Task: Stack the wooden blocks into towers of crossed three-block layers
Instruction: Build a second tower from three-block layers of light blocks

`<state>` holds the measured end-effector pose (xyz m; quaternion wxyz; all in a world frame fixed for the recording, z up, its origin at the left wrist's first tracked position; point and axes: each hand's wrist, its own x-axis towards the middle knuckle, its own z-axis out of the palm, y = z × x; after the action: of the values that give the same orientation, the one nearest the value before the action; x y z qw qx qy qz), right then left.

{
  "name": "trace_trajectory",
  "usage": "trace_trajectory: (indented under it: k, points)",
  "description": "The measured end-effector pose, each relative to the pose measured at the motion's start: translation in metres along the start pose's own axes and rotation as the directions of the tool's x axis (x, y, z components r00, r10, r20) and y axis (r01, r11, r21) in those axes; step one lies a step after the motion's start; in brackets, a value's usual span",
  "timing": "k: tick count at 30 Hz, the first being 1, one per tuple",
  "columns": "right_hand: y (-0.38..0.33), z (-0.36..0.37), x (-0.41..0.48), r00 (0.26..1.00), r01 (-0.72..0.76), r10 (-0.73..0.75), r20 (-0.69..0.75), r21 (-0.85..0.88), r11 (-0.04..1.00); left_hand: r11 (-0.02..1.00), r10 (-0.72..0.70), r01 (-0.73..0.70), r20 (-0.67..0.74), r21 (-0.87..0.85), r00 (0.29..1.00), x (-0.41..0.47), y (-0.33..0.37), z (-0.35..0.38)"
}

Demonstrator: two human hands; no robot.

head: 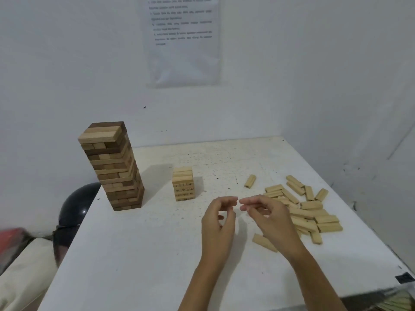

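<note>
Your left hand (219,221) and right hand (269,217) hover low in the centre of the frame. Their fingers are loosely curled with the tips almost meeting, and they seem to hold nothing. They sit between the loose pile (310,212) at right and the short tower (183,184) just up and left, probably ready to fetch its next layer. The tall tower (112,167) stands well apart at the left of the table (139,254), likely out of harm's way.
</note>
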<state>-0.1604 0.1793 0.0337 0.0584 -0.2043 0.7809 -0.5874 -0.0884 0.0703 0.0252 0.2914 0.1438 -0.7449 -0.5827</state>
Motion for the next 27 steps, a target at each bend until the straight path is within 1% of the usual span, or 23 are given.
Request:
trace_trajectory:
  k: [4,7,9,12,15,16,18,20,24,27]
  points:
    - [0.007,-0.034,-0.006,0.991,-0.014,-0.001,-0.133,-0.108,0.994,0.992,0.056,-0.075,0.183,0.097,0.982,0.003,0.004,0.021]
    - [0.015,-0.060,-0.011,0.981,-0.050,0.011,-0.194,-0.198,0.979,0.969,0.083,-0.155,0.335,0.194,0.938,0.006,0.001,0.033]
    - [0.022,-0.073,-0.015,0.982,-0.070,0.018,-0.190,-0.268,0.961,0.941,0.103,-0.225,0.423,0.251,0.900,0.006,-0.002,0.039]
    - [0.034,-0.086,-0.020,0.989,-0.075,0.021,-0.145,-0.379,0.922,0.892,0.106,-0.310,0.514,0.330,0.851,0.006,-0.005,0.047]
    - [0.045,-0.087,-0.020,0.996,-0.032,-0.017,-0.090,-0.509,0.860,0.788,0.064,-0.422,0.623,0.448,0.780,0.008,-0.008,0.056]
    - [0.048,-0.087,-0.020,0.996,-0.017,-0.033,-0.083,-0.536,0.844,0.770,0.052,-0.441,0.644,0.461,0.763,0.007,-0.009,0.059]
    - [0.055,-0.085,-0.020,0.995,0.006,-0.064,-0.078,-0.587,0.809,0.804,0.053,-0.418,0.648,0.424,0.760,0.005,-0.010,0.063]
    - [0.062,-0.083,-0.020,0.994,0.013,-0.079,-0.076,-0.631,0.776,0.828,0.076,-0.398,0.625,0.395,0.777,0.004,-0.012,0.067]
    - [0.067,-0.084,-0.021,0.993,0.009,-0.077,-0.085,-0.607,0.795,0.838,0.087,-0.376,0.583,0.396,0.808,0.005,-0.016,0.071]
    - [0.067,-0.087,-0.022,0.996,0.022,-0.070,-0.051,-0.626,0.779,0.881,0.119,-0.344,0.552,0.325,0.826,0.005,-0.019,0.073]
